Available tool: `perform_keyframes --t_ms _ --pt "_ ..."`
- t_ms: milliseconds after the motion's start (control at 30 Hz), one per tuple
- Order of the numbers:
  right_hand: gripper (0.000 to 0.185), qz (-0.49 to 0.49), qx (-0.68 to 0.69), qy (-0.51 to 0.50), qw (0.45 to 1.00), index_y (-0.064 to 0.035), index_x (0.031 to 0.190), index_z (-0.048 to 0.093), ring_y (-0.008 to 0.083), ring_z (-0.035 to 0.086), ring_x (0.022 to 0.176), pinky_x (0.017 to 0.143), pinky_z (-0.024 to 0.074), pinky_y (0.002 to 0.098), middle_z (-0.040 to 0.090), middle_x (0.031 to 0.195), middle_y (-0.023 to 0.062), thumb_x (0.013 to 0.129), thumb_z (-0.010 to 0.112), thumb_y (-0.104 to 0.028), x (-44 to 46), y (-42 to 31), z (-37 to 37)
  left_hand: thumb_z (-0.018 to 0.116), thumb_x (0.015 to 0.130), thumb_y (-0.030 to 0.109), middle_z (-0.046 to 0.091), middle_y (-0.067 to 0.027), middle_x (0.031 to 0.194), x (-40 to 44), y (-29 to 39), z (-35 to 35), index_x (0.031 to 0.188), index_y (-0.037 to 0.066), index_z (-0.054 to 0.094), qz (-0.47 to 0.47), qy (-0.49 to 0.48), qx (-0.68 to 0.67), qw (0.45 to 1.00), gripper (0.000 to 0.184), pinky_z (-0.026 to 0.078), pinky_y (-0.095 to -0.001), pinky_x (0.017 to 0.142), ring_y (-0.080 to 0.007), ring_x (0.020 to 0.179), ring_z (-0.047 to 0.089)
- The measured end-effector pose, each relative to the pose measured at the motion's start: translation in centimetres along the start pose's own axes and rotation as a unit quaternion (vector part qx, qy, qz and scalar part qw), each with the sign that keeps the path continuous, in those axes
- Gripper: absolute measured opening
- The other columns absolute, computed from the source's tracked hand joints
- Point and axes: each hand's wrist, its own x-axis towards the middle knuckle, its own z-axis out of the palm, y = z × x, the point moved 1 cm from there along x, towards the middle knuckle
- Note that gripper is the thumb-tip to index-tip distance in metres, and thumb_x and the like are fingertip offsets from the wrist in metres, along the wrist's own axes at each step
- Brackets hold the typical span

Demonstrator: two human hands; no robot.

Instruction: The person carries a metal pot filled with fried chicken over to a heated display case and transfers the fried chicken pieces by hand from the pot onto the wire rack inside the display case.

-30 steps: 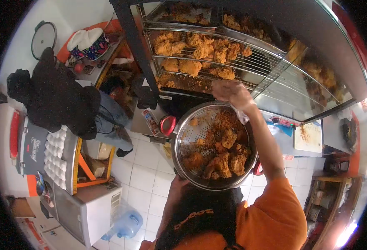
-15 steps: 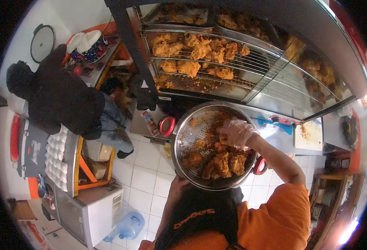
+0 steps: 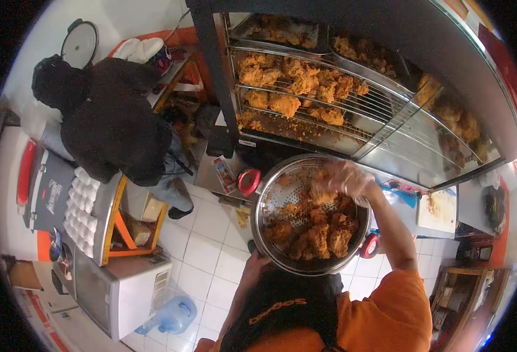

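The chicken pieces are golden to dark brown against a silver pot patterned with small dark dots, its handles bright red. The sleeve is plain orange; the garment is black with orange lettering. Floor tiles form a white grid; the water bottle is translucent blue.

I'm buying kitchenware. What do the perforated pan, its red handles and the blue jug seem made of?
Pan: probably polished stainless steel, being silvery and reflective. Red handles: smooth, uniform color suggests plastic or silicone. Jug: likely blue-tinted plastic, see-through.
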Motion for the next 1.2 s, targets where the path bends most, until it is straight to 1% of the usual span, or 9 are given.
perform_keyframes --t_ms 167,333,533,600,767,900,967,1100,1200 --pt "0.064 -0.159 -0.183 0.241 0.94 -0.0153 0.152 0.045 0.0307 0.065 0.115 0.104 0.0472 0.043 0.063 0.136 0.0098 0.098 0.063 -0.045 11.7 10.4 3.1 0.063 0.093 0.015 0.061 -0.0121 0.135 0.5 -0.8 -0.5 0.146 0.002 0.045 0.047 -0.008 0.013 0.999 0.057 0.051 -0.0385 0.099 -0.0255 0.118 0.061" --pt "0.056 0.197 -0.222 0.138 0.945 -0.0156 0.161 0.026 0.0311 0.05 0.137 0.112 0.0445 0.0426 0.046 0.157 0.0105 0.108 0.042 -0.025 16.8 2.4 -2.8 0.062 0.093 0.013 0.06 -0.0123 0.136 -1.3 2.1 1.7 0.145 -0.001 0.045 0.039 -0.001 0.052 0.998 0.057 0.05 -0.0382 0.1 -0.0251 0.119 0.06" --pt "0.042 0.053 -0.228 0.286 0.929 -0.0106 0.147 0.051 0.0306 0.054 0.131 0.111 0.0448 0.0423 0.051 0.152 0.0121 0.108 0.045 -0.025 19.6 11.0 1.2 0.063 0.093 0.015 0.06 -0.0108 0.136 -0.6 0.6 0.8 0.145 0.002 0.045 0.042 0.026 0.055 0.997 0.057 0.05 -0.0368 0.099 -0.024 0.119 0.061" --pt "0.031 -0.029 0.573 0.292 0.766 -0.0057 0.131 0.062 0.0195 0.068 0.1 0.078 0.0582 0.0354 0.067 0.125 0.011 0.102 0.06 -0.016 15.2 7.5 1.3 0.063 0.093 0.013 0.061 -0.0105 0.135 -0.8 0.5 0.9 0.146 0.003 0.045 0.032 0.037 0.078 0.996 0.056 0.05 -0.0366 0.098 -0.0236 0.118 0.061" --pt "0.02 -0.047 0.171 0.023 0.984 -0.0068 0.115 0.071 0.0112 0.066 0.073 0.061 0.0547 0.0285 0.073 0.089 0.0045 0.099 0.064 -0.016 0.9 0.1 -2.4 0.061 0.092 0.007 0.063 -0.0108 0.129 -1.1 1.5 1.7 0.145 0.005 0.046 0.028 0.021 -0.004 0.999 0.055 0.054 -0.0377 0.094 -0.0243 0.111 0.064" --pt "0.032 -0.207 -0.061 -0.075 0.974 -0.0146 0.132 0.064 0.0136 0.065 0.071 0.061 0.0546 0.0284 0.074 0.097 0.006 0.101 0.057 -0.022 -4.0 6.7 6.1 0.06 0.093 0.008 0.064 -0.0112 0.126 -1.7 1.8 1.0 0.143 0.004 0.046 0.1 -0.015 0.177 0.979 0.053 0.056 -0.0394 0.091 -0.0256 0.105 0.067" --pt "0.041 -0.014 0.269 -0.211 0.94 -0.0185 0.141 0.056 0.0231 0.069 0.08 0.067 0.0575 0.0351 0.07 0.115 0.0105 0.101 0.056 -0.021 -7.9 6.0 10.1 0.062 0.092 0.01 0.064 -0.0116 0.128 -1.0 1.3 0.0 0.144 0.002 0.046 0.138 -0.041 0.206 0.968 0.054 0.055 -0.0397 0.093 -0.0257 0.108 0.066" --pt "0.046 -0.153 -0.323 -0.237 0.903 -0.0179 0.14 0.056 0.0332 0.069 0.103 0.082 0.0596 0.0446 0.062 0.127 0.015 0.095 0.061 -0.02 -7.7 -2.7 10.1 0.073 0.089 0.017 0.059 -0.0119 0.14 -1.2 2.0 0.9 0.147 0.001 0.045 -0.003 -0.014 -0.015 1.0 0.067 0.047 -0.0403 0.108 -0.0254 0.125 0.058" --pt "0.049 -0.132 -0.305 -0.205 0.921 -0.0145 0.135 0.06 0.0318 0.067 0.111 0.093 0.0574 0.0437 0.066 0.122 0.0145 0.088 0.07 -0.025 -7.9 -3.4 10.0 0.069 0.091 0.017 0.061 -0.0124 0.134 -0.6 1.0 0.1 0.146 0.0 0.045 0.0 -0.014 -0.012 1.0 0.063 0.051 -0.0402 0.101 -0.0259 0.118 0.062"
